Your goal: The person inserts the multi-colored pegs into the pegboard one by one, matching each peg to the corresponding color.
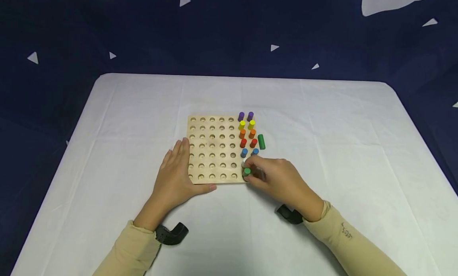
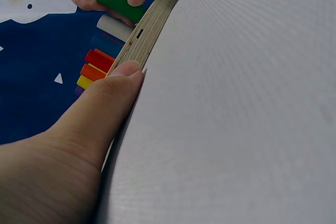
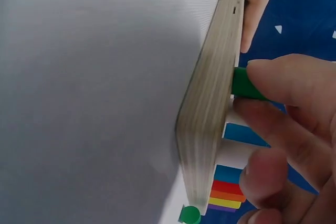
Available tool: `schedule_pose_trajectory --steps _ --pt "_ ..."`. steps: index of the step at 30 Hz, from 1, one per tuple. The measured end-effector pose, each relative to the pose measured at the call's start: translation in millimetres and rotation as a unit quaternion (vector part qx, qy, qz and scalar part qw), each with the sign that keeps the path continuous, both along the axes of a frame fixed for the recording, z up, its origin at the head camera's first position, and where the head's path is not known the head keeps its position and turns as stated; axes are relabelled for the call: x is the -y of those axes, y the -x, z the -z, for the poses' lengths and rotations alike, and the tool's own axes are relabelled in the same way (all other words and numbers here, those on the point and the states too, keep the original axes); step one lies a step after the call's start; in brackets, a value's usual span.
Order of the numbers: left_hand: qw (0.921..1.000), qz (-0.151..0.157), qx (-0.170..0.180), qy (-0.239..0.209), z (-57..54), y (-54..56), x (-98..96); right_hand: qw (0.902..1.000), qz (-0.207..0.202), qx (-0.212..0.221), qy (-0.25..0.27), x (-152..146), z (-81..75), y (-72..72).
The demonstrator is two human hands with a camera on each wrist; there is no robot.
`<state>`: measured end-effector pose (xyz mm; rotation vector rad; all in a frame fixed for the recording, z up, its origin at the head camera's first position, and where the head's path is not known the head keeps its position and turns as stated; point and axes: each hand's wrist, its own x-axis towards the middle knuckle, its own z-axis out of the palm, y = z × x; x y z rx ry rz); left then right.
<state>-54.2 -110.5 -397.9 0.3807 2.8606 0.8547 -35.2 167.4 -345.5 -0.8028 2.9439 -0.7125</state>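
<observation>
A wooden pegboard (image 1: pixel 217 150) with rows of round holes lies flat on the table. My left hand (image 1: pixel 175 172) rests against its left side with straight fingers; the thumb (image 2: pixel 123 85) lies along the near edge. At the near right corner my right hand (image 1: pixel 277 178) pinches a green peg (image 3: pixel 247 84) between thumb and fingers. That peg stands upright at the board's surface; how deep it sits in a hole I cannot tell. Purple, yellow, orange, red and blue pegs (image 1: pixel 244 153) stand in two columns at the right. White pegs (image 3: pixel 236 153) are partly hidden by my right hand.
A loose green peg (image 1: pixel 261 142) lies on the white-covered table (image 1: pixel 322 121), just right of the board. Black wrist devices (image 1: pixel 172 234) hang under both wrists. A dark blue cloth (image 1: pixel 229 33) with white shapes hangs behind the table.
</observation>
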Motion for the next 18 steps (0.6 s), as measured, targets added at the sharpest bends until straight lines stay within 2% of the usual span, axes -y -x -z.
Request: schedule_pose_trajectory --steps 10,18 --pt "1.0000 -0.001 0.001 -0.001 -0.3 -0.4 -0.2 0.9991 -0.020 -0.034 -0.014 0.8 1.3 -2.1" --pt "1.0000 0.001 0.000 -0.001 -0.2 -0.4 -0.7 0.9983 -0.024 -0.046 -0.027 2.0 1.8 -2.8"
